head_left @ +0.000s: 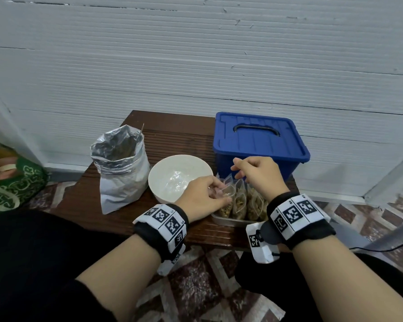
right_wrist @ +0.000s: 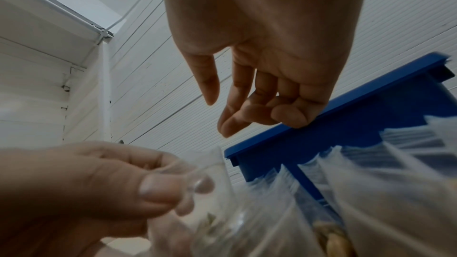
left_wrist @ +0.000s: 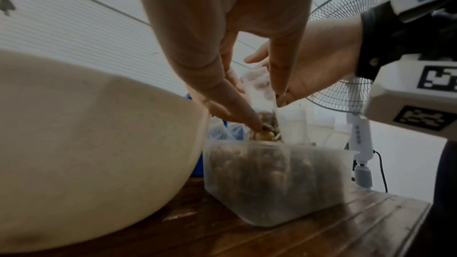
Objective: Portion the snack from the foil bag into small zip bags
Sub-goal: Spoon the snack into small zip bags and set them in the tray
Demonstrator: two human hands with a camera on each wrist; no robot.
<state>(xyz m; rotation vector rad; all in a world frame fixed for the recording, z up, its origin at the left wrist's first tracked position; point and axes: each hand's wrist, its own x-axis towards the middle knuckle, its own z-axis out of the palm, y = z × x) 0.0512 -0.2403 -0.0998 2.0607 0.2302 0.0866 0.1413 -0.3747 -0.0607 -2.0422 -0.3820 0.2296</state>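
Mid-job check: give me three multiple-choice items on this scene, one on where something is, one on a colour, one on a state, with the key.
1. Where does the white bowl stand?
A. Between the foil bag and the lidded box
B. On top of the box
C. On the floor

2. What colour is the lidded box?
A. Red
B. Blue
C. Green

3. What is the left hand doing?
A. Resting flat on the table
B. Reaching into the foil bag
C. Holding a small zip bag at the tray

Key: 1 A, the head view shows it flanked by both. 2 B, lid and walls are blue. 3 C, its fingers curl round the bag in a grip.
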